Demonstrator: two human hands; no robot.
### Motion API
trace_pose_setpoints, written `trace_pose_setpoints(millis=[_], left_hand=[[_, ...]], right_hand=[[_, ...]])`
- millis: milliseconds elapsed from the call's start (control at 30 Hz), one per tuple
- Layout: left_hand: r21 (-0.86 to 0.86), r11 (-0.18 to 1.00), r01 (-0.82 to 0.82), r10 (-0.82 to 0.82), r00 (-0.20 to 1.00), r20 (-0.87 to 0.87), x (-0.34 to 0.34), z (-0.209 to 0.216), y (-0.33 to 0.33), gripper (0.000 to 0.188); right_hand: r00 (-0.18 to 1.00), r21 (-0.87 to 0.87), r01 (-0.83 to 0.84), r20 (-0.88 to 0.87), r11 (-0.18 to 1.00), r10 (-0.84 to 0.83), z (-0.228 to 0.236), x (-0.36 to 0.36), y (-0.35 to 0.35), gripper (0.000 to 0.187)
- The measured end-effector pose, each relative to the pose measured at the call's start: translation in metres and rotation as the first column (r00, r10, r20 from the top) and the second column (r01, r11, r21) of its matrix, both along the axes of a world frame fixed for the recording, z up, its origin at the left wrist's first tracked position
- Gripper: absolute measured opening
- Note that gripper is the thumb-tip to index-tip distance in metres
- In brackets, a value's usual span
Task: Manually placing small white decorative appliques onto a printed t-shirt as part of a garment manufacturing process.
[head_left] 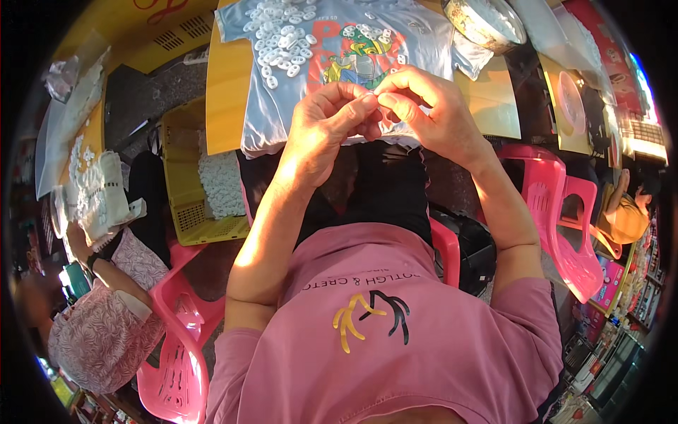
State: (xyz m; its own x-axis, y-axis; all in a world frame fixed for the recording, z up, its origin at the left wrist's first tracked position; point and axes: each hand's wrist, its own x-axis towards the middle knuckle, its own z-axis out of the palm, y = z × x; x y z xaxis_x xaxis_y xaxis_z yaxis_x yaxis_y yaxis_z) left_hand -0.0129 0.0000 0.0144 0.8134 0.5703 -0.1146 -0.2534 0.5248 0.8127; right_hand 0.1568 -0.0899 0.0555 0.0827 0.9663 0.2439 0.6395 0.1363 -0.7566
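Observation:
My left hand (326,121) and my right hand (432,114) meet above the near edge of the table, thumbs and forefingers pinched together. A tiny part of a small white piece (370,94) shows between the fingertips; the rest is hidden by the fingers. Beneath and beyond the hands, a light blue printed T-shirt (265,116) lies spread over the tabletop. A heap of small white oval pieces with holes (282,42) rests on its left side. A smaller group of these white pieces (371,32) lies on the print, farther off and nearer the middle.
A round metal bowl of white pieces (487,25) stands at the far right. Left of my legs, a yellow crate (185,159) holds a bundle of white pieces (222,184). Pink chairs (554,212) flank me. Another person (106,321) sits at the left beside more white pieces.

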Motion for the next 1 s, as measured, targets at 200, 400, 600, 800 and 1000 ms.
trace_pose_setpoints(millis=[200,400,600,800,1000], left_hand=[[0.009,1.0,0.004,-0.004,1.0,0.009,-0.001,0.005,0.001,0.019],[0.08,0.996,-0.045,0.049,0.998,-0.041,-0.001,0.004,-0.004,0.016],[0.259,0.951,-0.168,0.208,0.969,-0.136,0.001,0.0,-0.015,0.011],[0.423,0.889,-0.174,0.29,0.929,-0.228,0.008,-0.013,-0.011,0.011],[0.28,0.959,-0.054,0.117,0.97,-0.214,0.002,-0.01,0.004,0.013]], right_hand=[[1.0,0.061,-0.009,0.03,0.998,0.008,0.001,0.0,0.003,0.009],[0.979,0.235,-0.089,0.202,0.968,0.041,0.001,0.001,0.005,0.006],[0.996,0.093,0.079,-0.035,0.993,-0.076,-0.011,-0.015,-0.001,0.007],[0.964,0.007,0.167,-0.212,0.986,-0.162,-0.042,-0.013,0.005,0.008],[0.994,0.192,-0.043,0.11,0.98,0.022,-0.032,0.002,0.01,0.011]])
